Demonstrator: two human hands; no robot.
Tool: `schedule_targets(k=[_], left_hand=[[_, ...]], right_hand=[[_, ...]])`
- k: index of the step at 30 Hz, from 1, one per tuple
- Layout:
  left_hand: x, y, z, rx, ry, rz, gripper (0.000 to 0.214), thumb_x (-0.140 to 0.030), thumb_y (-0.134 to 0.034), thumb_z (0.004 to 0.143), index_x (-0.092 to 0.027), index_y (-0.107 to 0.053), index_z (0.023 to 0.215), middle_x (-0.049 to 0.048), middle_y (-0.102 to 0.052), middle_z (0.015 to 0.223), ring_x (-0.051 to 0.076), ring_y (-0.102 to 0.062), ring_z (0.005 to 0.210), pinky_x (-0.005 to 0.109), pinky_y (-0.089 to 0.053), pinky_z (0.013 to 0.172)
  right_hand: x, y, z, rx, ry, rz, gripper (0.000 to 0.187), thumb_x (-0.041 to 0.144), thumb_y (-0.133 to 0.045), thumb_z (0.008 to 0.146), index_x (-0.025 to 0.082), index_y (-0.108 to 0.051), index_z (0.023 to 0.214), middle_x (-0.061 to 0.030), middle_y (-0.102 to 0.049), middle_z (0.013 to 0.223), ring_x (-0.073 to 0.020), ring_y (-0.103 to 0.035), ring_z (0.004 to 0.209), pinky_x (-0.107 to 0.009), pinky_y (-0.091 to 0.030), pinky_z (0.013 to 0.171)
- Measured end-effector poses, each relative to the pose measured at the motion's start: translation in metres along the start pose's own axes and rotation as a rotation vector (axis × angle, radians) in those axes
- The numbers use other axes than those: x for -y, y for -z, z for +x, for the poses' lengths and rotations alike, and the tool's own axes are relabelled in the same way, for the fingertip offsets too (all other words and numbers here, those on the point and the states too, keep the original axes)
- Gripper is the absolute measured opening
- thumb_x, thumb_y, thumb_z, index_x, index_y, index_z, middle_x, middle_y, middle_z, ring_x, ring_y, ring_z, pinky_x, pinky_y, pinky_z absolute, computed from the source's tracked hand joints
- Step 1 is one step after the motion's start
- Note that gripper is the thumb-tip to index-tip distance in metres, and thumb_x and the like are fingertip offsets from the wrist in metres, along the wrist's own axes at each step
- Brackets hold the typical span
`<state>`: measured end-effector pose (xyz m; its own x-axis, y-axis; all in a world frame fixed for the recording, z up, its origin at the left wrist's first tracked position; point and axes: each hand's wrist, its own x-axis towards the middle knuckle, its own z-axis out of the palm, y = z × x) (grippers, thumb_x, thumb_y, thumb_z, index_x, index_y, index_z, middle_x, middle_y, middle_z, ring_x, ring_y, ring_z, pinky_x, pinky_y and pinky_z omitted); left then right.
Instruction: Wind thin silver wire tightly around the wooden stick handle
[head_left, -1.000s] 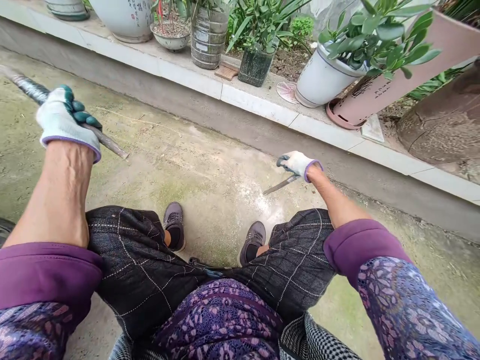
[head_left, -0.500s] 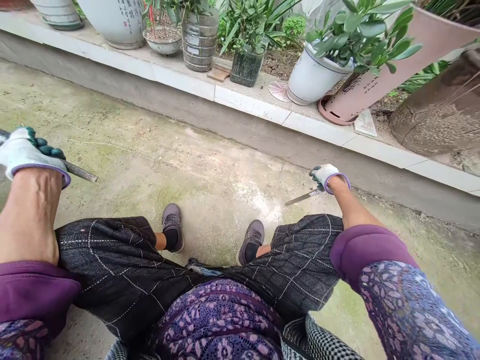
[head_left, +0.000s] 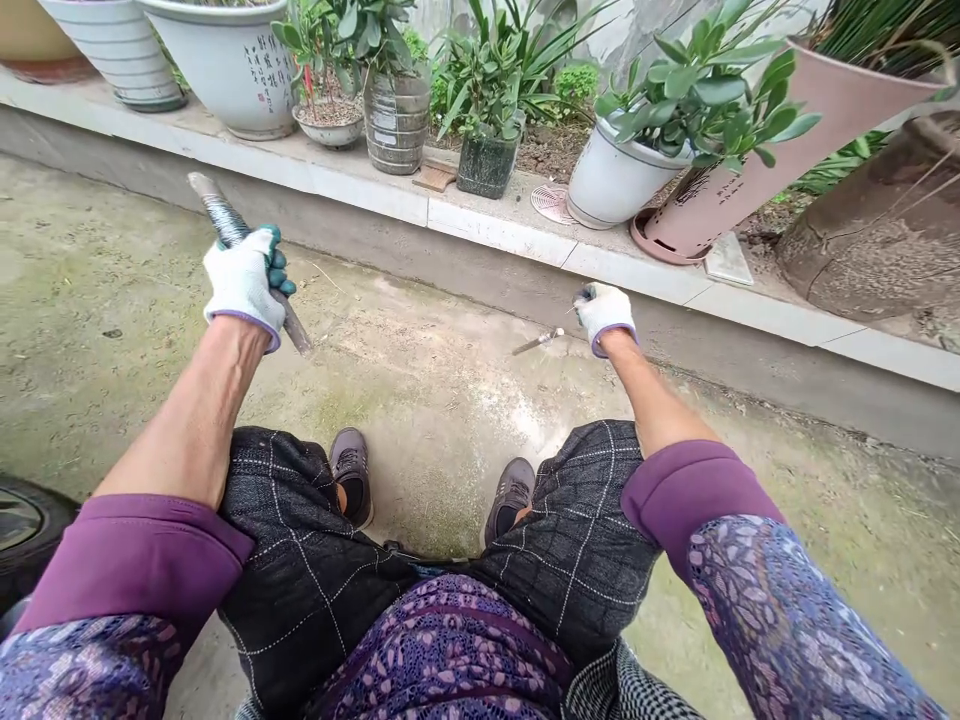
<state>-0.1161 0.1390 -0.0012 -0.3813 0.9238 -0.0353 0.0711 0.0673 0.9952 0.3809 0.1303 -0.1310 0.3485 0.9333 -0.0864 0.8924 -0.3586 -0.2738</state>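
Observation:
My left hand (head_left: 246, 278), in a white glove with green-coated fingers, is closed around a stick (head_left: 217, 208) whose upper part is wound with what looks like wire. The stick slants, its pale upper end beyond my hand and its lower end below the fingers. My right hand (head_left: 604, 312), gloved alike, has its fingers curled closed; a thin strand seems to show at the fingertips, but what they hold is hidden. Just left of that hand is a short narrow strip with a whitish end (head_left: 534, 345), apart from the fingers. Whether it touches the ground I cannot tell.
White powder (head_left: 517, 410) is scattered on the concrete floor (head_left: 405, 400) near my shoes. Ahead runs a low tiled ledge (head_left: 495, 235) bearing several potted plants, among them a white pot (head_left: 619, 180) and a tall pink pot (head_left: 720, 195). A tyre (head_left: 34, 535) stands at lower left.
My left hand has swung right and inward with the stick, which now points up. My right hand has moved up and left; the narrow strip it held is now apart from it.

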Motion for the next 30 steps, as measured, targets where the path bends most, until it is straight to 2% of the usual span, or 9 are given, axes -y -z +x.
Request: schedule_targets(k=[5, 9, 13, 17, 19, 21, 25, 28, 30], left_hand=[[-0.005, -0.022, -0.025, 0.181, 0.052, -0.024, 0.037, -0.040, -0.069, 0.069, -0.026, -0.046, 0.094, -0.0110, -0.046, 0.057, 0.009, -0.033, 0.058, 0.023, -0.035, 0.054], [0.001, -0.037, -0.040, 0.287, 0.021, 0.080, 0.020, -0.029, -0.066, 0.077, -0.022, -0.054, 0.091, -0.0048, -0.055, 0.066, 0.008, -0.034, 0.050, 0.026, -0.034, 0.048], [0.006, -0.056, -0.050, 0.433, -0.017, 0.270, 0.023, -0.029, -0.066, 0.078, -0.021, -0.057, 0.098, 0.0003, -0.062, 0.072, 0.009, -0.038, 0.048, 0.028, -0.040, 0.050], [0.007, -0.074, -0.060, 0.573, -0.034, 0.375, 0.027, -0.028, -0.065, 0.079, -0.019, -0.059, 0.104, 0.0041, -0.067, 0.079, 0.009, -0.043, 0.050, 0.029, -0.045, 0.052], [0.006, -0.081, -0.065, 0.613, -0.030, 0.383, 0.025, -0.026, -0.064, 0.080, -0.017, -0.060, 0.102, 0.0052, -0.066, 0.078, 0.010, -0.044, 0.050, 0.029, -0.046, 0.051], [0.005, -0.084, -0.067, 0.645, -0.031, 0.393, 0.023, -0.025, -0.064, 0.080, -0.015, -0.062, 0.101, 0.0046, -0.064, 0.073, 0.010, -0.046, 0.051, 0.028, -0.046, 0.049], [0.003, -0.079, -0.066, 0.739, -0.050, 0.433, 0.025, -0.027, -0.063, 0.082, -0.015, -0.065, 0.103, 0.0045, -0.063, 0.072, 0.011, -0.049, 0.052, 0.027, -0.048, 0.051], [0.002, -0.071, -0.067, 0.830, -0.075, 0.428, 0.040, -0.026, -0.067, 0.077, -0.015, -0.065, 0.115, 0.0071, -0.069, 0.081, 0.011, -0.051, 0.053, 0.028, -0.049, 0.052], [0.002, -0.068, -0.068, 0.848, -0.097, 0.440, 0.049, -0.024, -0.068, 0.075, -0.015, -0.064, 0.122, 0.0086, -0.071, 0.085, 0.011, -0.051, 0.052, 0.027, -0.048, 0.051]], right_hand=[[-0.004, -0.014, -0.016, 0.294, 0.004, 0.016, 0.033, 0.004, -0.067, 0.066, 0.013, -0.078, 0.096, -0.0066, -0.075, 0.082, -0.0162, -0.066, 0.070, -0.023, -0.052, 0.067], [0.013, -0.013, -0.023, 0.311, 0.044, 0.083, 0.033, 0.006, -0.064, 0.073, 0.012, -0.077, 0.102, -0.0068, -0.075, 0.087, -0.0115, -0.063, 0.066, -0.019, -0.052, 0.061], [0.079, -0.002, -0.039, 0.260, 0.224, 0.477, 0.030, 0.011, -0.061, 0.079, 0.012, -0.074, 0.107, -0.0094, -0.074, 0.107, -0.0137, -0.065, 0.082, -0.018, -0.057, 0.059], [0.164, 0.010, -0.083, 0.391, 0.425, 0.939, 0.036, 0.013, -0.068, 0.072, 0.015, -0.069, 0.108, -0.0110, -0.071, 0.121, -0.0195, -0.066, 0.098, -0.023, -0.061, 0.058], [0.196, 0.013, -0.106, 0.479, 0.451, 1.094, 0.040, 0.015, -0.070, 0.072, 0.018, -0.065, 0.112, -0.0103, -0.070, 0.122, -0.0194, -0.066, 0.097, -0.026, -0.062, 0.059], [0.216, 0.014, -0.124, 0.550, 0.407, 1.183, 0.038, 0.016, -0.069, 0.072, 0.019, -0.062, 0.109, -0.0070, -0.072, 0.107, -0.0172, -0.068, 0.086, -0.025, -0.061, 0.056], [0.218, 0.014, -0.136, 0.575, 0.294, 1.114, 0.016, 0.022, -0.067, 0.075, 0.018, -0.060, 0.089, 0.0026, -0.061, 0.067, -0.0099, -0.057, 0.051, -0.019, -0.045, 0.041], [0.204, 0.022, -0.136, 0.406, 0.266, 1.031, 0.010, 0.027, -0.061, 0.078, 0.018, -0.062, 0.080, 0.0076, -0.045, 0.052, -0.0060, -0.038, 0.039, -0.018, -0.028, 0.036], [0.198, 0.028, -0.140, 0.305, 0.337, 0.980, 0.012, 0.027, -0.059, 0.076, 0.017, -0.065, 0.078, 0.0080, -0.042, 0.051, -0.0063, -0.034, 0.042, -0.019, -0.027, 0.039]])
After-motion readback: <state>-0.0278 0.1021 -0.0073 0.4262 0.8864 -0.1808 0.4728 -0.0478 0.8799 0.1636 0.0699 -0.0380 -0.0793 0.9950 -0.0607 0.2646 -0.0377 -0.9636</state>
